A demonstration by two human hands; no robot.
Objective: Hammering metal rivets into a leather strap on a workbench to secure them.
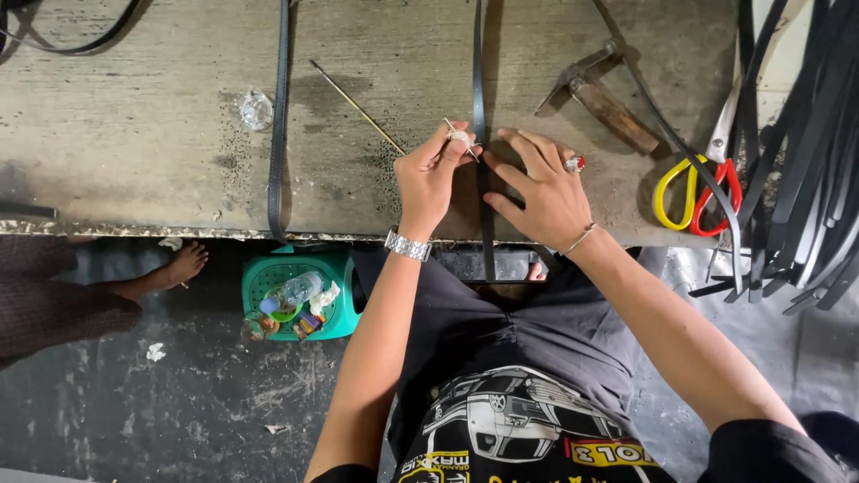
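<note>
My left hand (432,175) is closed in a pinch, thumb and fingertips gripping a small silvery pointed metal tool (460,139) whose tip touches the long narrow black strap (480,107) that runs straight across the worn grey wooden workbench (134,134) and down over its front edge toward my lap. A silver metal link watch (407,245) sits on that wrist. My right hand (541,192) lies open and flat, fingers spread, pressing on the same strap just beside the tool; it wears a silver ring with a red stone (574,164) and a thin silver bracelet (580,238).

A 2nd black strap (279,125) lies to the left, well apart, also hanging over the bench edge. Between the 2 straps rests a thin brass-coloured metal rod (356,105), tilted, its near end close to my left hand. A small clear glass dish (255,108) stands left of the 2nd strap. To the right lies a hammer with a brown wooden handle and a dark metal head (598,93), and beyond it a pair of scissors with 1 yellow and 1 red handle loop (696,186). A thick bundle of loose black straps (805,152) hangs off the right end of the bench.

Under the bench, on the dark floor, sits a green plastic basket (344,309) holding a clear bottle and small scraps. Another person's bare foot (183,264) rests near it on the left.
</note>
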